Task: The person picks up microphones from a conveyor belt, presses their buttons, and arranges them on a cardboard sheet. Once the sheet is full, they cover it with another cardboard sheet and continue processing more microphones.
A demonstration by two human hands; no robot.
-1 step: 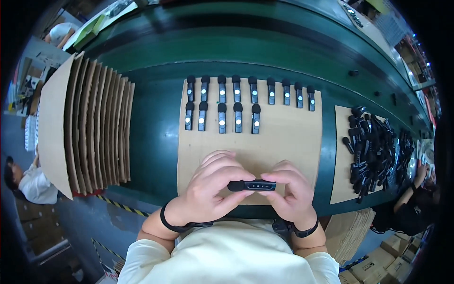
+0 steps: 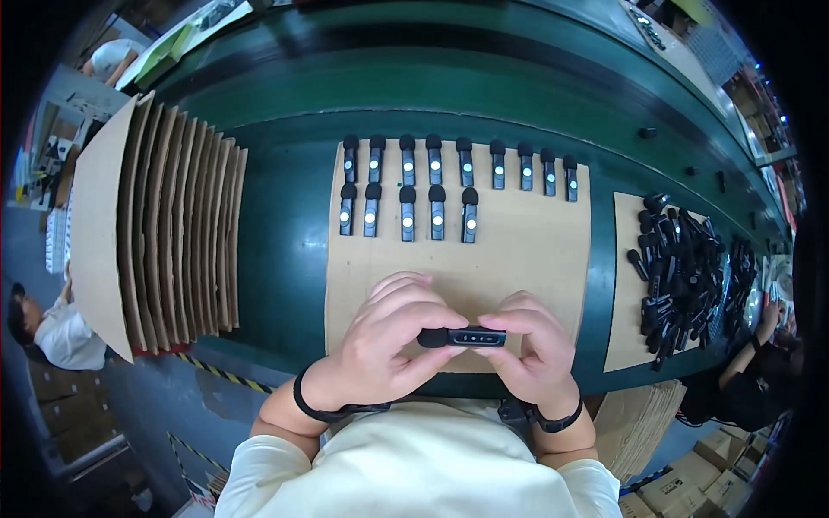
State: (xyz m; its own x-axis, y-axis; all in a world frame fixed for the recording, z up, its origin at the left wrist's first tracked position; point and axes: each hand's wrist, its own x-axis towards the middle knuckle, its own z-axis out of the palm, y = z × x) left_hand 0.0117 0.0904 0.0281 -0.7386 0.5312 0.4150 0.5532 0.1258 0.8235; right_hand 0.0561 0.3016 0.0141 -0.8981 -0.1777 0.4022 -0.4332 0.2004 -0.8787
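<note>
Between both hands, close to my body, lies a small black wireless microphone with a round foam tip at its left end. My left hand pinches the foam end between thumb and fingers. At the other end, my right hand grips the body with thumb and fingertips. Small marks show along the side facing up. Beyond my hands, a cardboard sheet carries two rows of similar microphones, foam tips pointing away from me, each with a pale round spot.
A row of upright cardboard sheets stands at the left on the green table. To the right, a heap of black microphones covers another cardboard sheet. Other people are at the far left and far right.
</note>
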